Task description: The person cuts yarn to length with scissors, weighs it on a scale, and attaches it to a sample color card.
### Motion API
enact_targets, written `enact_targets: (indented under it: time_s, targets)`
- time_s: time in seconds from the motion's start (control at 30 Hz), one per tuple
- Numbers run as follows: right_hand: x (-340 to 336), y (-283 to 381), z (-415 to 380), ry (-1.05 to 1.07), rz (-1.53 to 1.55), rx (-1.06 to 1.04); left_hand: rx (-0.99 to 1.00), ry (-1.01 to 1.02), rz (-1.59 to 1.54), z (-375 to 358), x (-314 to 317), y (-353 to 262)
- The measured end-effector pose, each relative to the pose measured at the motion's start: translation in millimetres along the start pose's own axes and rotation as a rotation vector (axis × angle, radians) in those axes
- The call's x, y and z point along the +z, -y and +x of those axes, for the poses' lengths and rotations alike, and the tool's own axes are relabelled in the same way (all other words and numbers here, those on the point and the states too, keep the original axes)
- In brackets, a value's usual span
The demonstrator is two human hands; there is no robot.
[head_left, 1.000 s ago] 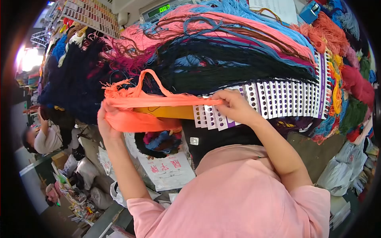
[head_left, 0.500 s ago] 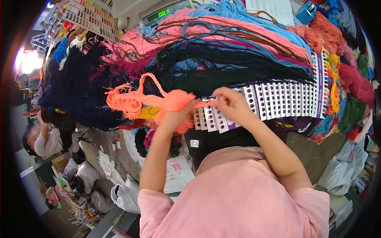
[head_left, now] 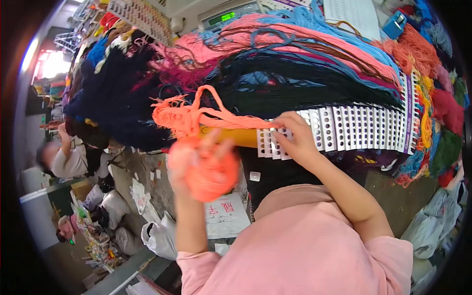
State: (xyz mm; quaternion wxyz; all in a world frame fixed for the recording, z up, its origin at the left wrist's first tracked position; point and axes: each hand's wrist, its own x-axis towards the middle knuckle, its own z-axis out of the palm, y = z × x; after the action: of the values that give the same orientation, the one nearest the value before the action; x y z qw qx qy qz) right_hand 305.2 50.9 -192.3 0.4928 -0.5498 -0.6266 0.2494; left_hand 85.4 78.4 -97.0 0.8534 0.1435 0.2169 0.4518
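Note:
A ball of bright orange yarn (head_left: 219, 172) is in my left hand (head_left: 184, 169), whose raised fingers are smeared by motion. From a loose orange bundle (head_left: 177, 115) on the dark yarn, stretched orange strands (head_left: 236, 120) run right to my right hand (head_left: 299, 140). There the thumb and fingers pinch their end at the top of a row of white cards with punched holes (head_left: 339, 129). Dark navy threads (head_left: 314, 88) lie behind the cards, fastened along their upper edge. A mustard-yellow strip (head_left: 243, 137) shows below the orange strands.
Pink yarn (head_left: 314, 37) and blue yarn (head_left: 290, 19) are heaped behind, near a scale with a green display (head_left: 228, 18). A blue box-shaped object (head_left: 394, 24) stands back right. Another person (head_left: 64, 160) sits at far left. White bags (head_left: 160, 238) lie below left.
My left hand has moved down and toward me with the orange ball, away from my right hand. The orange strands now stretch openly to my right hand. The whole view has shifted slightly.

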Motion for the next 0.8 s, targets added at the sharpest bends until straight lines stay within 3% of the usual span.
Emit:
enact_targets:
  time_s: [0.1,0.17,0.2,0.3,0.43,0.53,0.73,0.8]
  targets:
    - [2,39,-3,0.164,0.703,0.504,-0.088,0.233,-0.116,10,8,33]
    - [-12,61,5,0.476,1.124,0.755,-0.135,0.255,-0.177,16,12,41]
    - [-10,60,-1,0.517,1.199,0.859,-0.164,0.266,-0.207,18,14,44]
    - [-14,70,5,0.626,1.017,0.819,-0.143,0.268,-0.114,18,19,47]
    - [-24,81,12,0.525,0.862,0.769,-0.095,0.327,0.009,17,12,46]
    - [-23,65,5,0.523,1.123,0.833,-0.115,0.37,0.045,17,17,45]
    - [-27,71,2,0.375,0.974,0.736,-0.062,0.414,0.037,17,15,48]
    - [-29,73,3,0.423,0.928,0.749,-0.068,0.436,0.058,17,15,46]
